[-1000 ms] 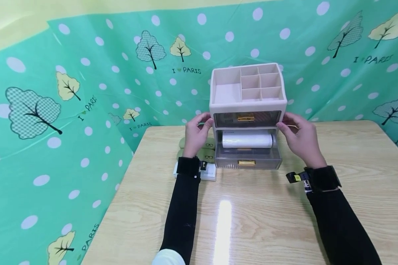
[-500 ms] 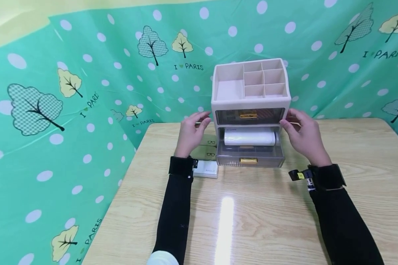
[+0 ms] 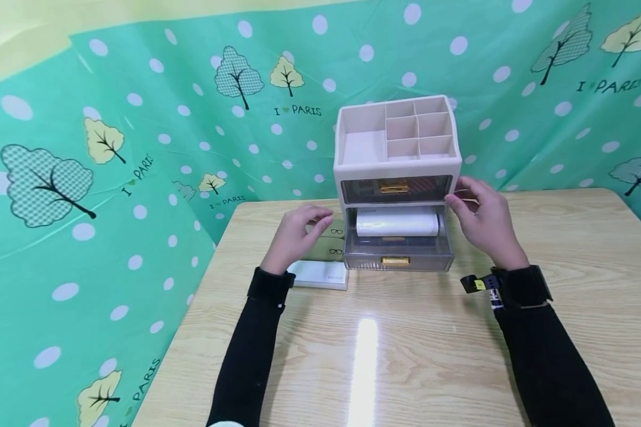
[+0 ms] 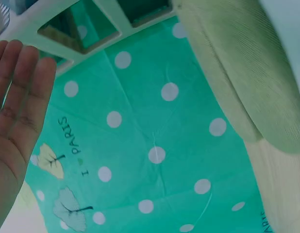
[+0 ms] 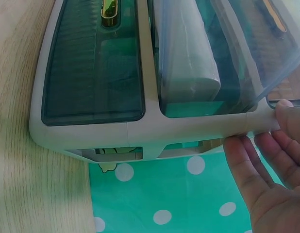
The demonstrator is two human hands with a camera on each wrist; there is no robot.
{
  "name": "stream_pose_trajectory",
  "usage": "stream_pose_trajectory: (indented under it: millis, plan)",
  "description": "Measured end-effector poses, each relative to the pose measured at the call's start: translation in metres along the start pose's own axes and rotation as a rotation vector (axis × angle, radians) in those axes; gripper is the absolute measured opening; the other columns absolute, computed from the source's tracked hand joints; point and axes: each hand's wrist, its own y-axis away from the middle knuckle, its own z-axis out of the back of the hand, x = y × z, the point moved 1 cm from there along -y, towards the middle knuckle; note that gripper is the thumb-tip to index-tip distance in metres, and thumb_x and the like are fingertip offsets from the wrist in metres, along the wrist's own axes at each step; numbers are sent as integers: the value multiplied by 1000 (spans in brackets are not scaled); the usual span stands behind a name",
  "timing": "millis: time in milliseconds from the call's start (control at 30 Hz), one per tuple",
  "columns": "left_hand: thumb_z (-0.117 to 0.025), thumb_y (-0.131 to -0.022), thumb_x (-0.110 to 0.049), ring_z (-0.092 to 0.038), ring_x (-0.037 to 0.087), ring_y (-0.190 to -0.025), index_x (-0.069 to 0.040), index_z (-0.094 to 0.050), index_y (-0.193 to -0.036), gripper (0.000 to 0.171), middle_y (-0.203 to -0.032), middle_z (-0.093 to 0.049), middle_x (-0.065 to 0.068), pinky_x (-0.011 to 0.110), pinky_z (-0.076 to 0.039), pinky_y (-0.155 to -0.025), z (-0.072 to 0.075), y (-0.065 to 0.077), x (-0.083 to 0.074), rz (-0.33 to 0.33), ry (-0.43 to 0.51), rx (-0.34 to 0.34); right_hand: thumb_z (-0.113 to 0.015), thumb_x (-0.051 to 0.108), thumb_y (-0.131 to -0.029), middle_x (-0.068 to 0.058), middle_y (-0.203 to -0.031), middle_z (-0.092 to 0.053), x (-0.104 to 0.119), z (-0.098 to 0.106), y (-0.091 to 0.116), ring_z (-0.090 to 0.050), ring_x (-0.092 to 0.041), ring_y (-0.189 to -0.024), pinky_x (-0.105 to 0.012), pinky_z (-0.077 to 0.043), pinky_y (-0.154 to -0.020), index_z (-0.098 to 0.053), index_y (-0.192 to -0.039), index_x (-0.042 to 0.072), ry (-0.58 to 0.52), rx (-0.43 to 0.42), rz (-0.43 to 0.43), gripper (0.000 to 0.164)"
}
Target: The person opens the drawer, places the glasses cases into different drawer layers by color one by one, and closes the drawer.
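A white desk organizer [image 3: 400, 169] with smoky drawers stands at the back of the table. Its lower drawer [image 3: 399, 261] is pulled out and holds a white roll-shaped object [image 3: 397, 223]; the drawer above is closed. My right hand [image 3: 483, 222] grips the organizer's right side, thumb on the front edge and fingers at the side, as the right wrist view shows on the frame [image 5: 193, 128]. My left hand [image 3: 299, 237] is off the organizer, its fingers loosely bent and holding nothing, over the green glasses cases [image 3: 328, 249] beside it.
A white flat box [image 3: 319, 274] lies in front of the glasses cases, left of the organizer. Behind the wooden table [image 3: 432, 344] hangs a green dotted cloth [image 3: 278, 148]. The organizer's top tray [image 3: 365, 145] has several compartments.
My left hand has left the organizer's left side and moved left and toward me, uncovering the glasses cases and white box. My right hand stays at the right side.
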Motion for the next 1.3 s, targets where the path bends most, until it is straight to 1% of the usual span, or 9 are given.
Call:
stream_pose_trajectory:
  millis: [133, 333, 533, 600, 700, 767, 833, 1133, 1300]
  plan:
    - [-62, -105, -22, -70, 17, -97, -4, -74, -119, 26, -111, -74, 6, 31, -59, -86, 1, 9, -2, -9, -20, 61, -62, 21, -104, -18, -125, -62, 0, 1, 0, -63, -35, -118, -17, -53, -96, -61, -135, 0, 13, -2, -6, 38]
    - [-67, -102, -22, -68, 20, -105, -6, -75, -117, 23, -113, -74, 6, 37, -58, -88, 5, 29, 0, -17, -97, 148, -63, 24, -103, -17, -117, -65, -3, 1, -1, -64, -31, -111, -3, -47, -86, -64, -130, 0, 10, 11, -4, 36]
    - [-75, -96, -28, -68, 25, -111, -4, -75, -115, 30, -115, -73, 7, 40, -56, -97, -1, 49, 12, -10, -203, 244, -61, 28, -104, -16, -110, -69, -4, 4, 2, -67, -32, -107, -1, -44, -82, -66, -127, 1, 26, 39, -20, 35]
    - [-77, -95, -30, -67, 24, -113, -5, -75, -115, 32, -116, -72, 6, 40, -55, -100, -4, 55, 16, 12, -210, 285, -61, 29, -104, -16, -111, -71, -5, 6, 3, -68, -31, -106, -7, -49, -84, -66, -131, 4, 34, 47, -31, 37]
    - [-82, -90, -30, -65, 22, -113, -7, -76, -115, 34, -114, -72, 4, 39, -54, -101, -8, 62, 20, 46, -199, 334, -60, 31, -105, -19, -117, -71, -5, 7, 4, -69, -34, -107, -30, -57, -92, -62, -139, 6, 37, 71, -39, 42]
    - [-85, -87, -30, -64, 22, -113, -8, -76, -114, 36, -113, -71, 2, 39, -52, -102, -9, 64, 22, 60, -191, 353, -59, 33, -105, -21, -122, -70, -6, 8, 3, -68, -37, -111, -48, -57, -95, -59, -143, 6, 36, 92, -47, 46]
    - [-87, -84, -29, -62, 22, -115, -8, -76, -115, 39, -114, -70, 3, 40, -51, -104, -11, 64, 23, 63, -192, 367, -58, 33, -105, -24, -126, -68, -5, 9, 2, -67, -41, -114, -57, -54, -95, -58, -144, 5, 31, 95, -46, 47]
    - [-91, -79, -23, -61, 26, -120, -11, -74, -120, 47, -124, -69, 7, 41, -50, -106, -19, 69, 27, 96, -262, 460, -58, 29, -106, -24, -131, -65, -6, 6, 0, -65, -43, -117, -57, -54, -95, -56, -145, 5, 26, 104, -38, 46]
    - [-91, -78, -19, -61, 27, -121, -10, -74, -120, 47, -125, -68, 8, 40, -50, -107, -21, 71, 26, 95, -277, 464, -57, 31, -106, -24, -130, -66, -7, 5, 1, -65, -43, -118, -58, -53, -96, -55, -146, 6, 26, 105, -37, 47]
